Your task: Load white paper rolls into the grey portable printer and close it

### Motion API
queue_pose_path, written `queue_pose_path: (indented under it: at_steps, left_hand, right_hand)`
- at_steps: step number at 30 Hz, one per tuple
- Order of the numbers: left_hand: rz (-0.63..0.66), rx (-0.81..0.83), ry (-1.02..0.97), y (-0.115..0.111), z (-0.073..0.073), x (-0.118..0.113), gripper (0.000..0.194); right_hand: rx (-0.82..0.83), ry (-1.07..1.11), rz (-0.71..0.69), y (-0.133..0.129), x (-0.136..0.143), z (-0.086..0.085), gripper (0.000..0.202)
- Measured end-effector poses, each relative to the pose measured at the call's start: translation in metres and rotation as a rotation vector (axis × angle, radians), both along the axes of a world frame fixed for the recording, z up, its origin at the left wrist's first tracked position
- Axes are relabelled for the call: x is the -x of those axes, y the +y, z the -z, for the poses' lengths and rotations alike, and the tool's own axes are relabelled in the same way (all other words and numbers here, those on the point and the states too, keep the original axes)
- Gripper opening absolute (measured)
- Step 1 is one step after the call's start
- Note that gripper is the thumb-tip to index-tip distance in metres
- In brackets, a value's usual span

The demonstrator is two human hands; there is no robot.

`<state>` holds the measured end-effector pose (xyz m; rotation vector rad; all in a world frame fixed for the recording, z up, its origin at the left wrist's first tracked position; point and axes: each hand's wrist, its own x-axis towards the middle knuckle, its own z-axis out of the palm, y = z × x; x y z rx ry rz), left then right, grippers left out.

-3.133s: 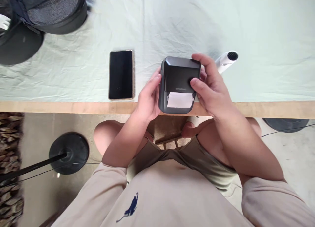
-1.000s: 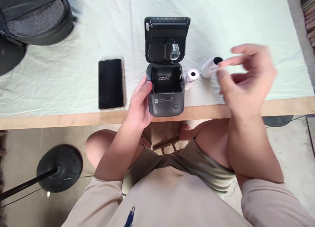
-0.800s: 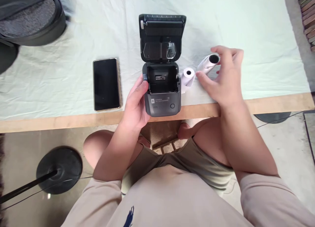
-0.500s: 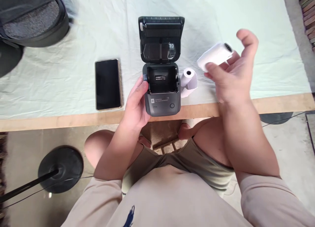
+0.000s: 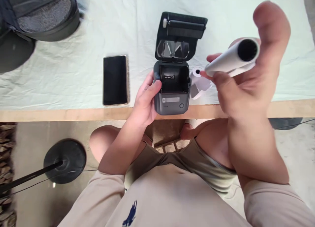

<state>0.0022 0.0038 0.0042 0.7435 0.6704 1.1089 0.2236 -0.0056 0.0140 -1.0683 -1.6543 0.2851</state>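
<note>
A small dark grey label printer (image 5: 172,104) stands at the table's front edge, its lid tipped up and back and its paper bay showing bare inside. My left hand (image 5: 147,100) grips the printer's left side, thumb on the rim. Raised to the right of it, my right hand (image 5: 251,82) pinches a white paper roll (image 5: 226,61) between thumb and fingers, with the dark core end turned up toward me. Just right of the printer, a second, smaller paper roll (image 5: 197,72) lies on the cloth with a loose strip unrolled.
A phone (image 5: 115,80) with a dark screen lies left of the printer on the pale cloth (image 5: 137,33). At the far left is a black bag (image 5: 46,17). The wooden table edge (image 5: 61,114) runs in front of me; below it stands a round black base (image 5: 66,161).
My right hand has lifted the paper roll closer to the camera and turned its core end toward me. The printer has tilted slightly in my left hand; the whole view has shifted.
</note>
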Motion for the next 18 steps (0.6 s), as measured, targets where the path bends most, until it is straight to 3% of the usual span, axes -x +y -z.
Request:
queue_pose_path:
  at_steps: [3, 5, 8, 11, 15, 18]
  left_hand:
    - [0.003, -0.006, 0.004, -0.001, 0.002, -0.001, 0.027]
    - [0.011, -0.021, 0.008, -0.002, 0.004, -0.001, 0.033]
    - [0.025, -0.046, 0.015, -0.002, 0.008, -0.001, 0.043]
    - [0.04, -0.052, 0.043, -0.002, 0.008, -0.002, 0.052]
    - [0.03, 0.0, 0.054, -0.004, 0.001, -0.001, 0.034]
    - [0.062, 0.036, 0.022, -0.004, -0.004, 0.001, 0.019]
  right_hand:
    - [-0.133, -0.062, -0.094, -0.009, 0.027, -0.022, 0.065]
    - [-0.096, -0.225, -0.068, -0.011, 0.036, -0.027, 0.061]
    - [-0.019, -0.498, 0.103, -0.01, 0.038, -0.024, 0.043]
    - [0.032, -0.599, 0.131, -0.008, 0.035, -0.019, 0.027]
    - [-0.062, -0.495, 0.089, -0.01, 0.039, -0.018, 0.008]
    - [-0.101, -0.429, 0.031, -0.017, 0.046, -0.014, 0.011]
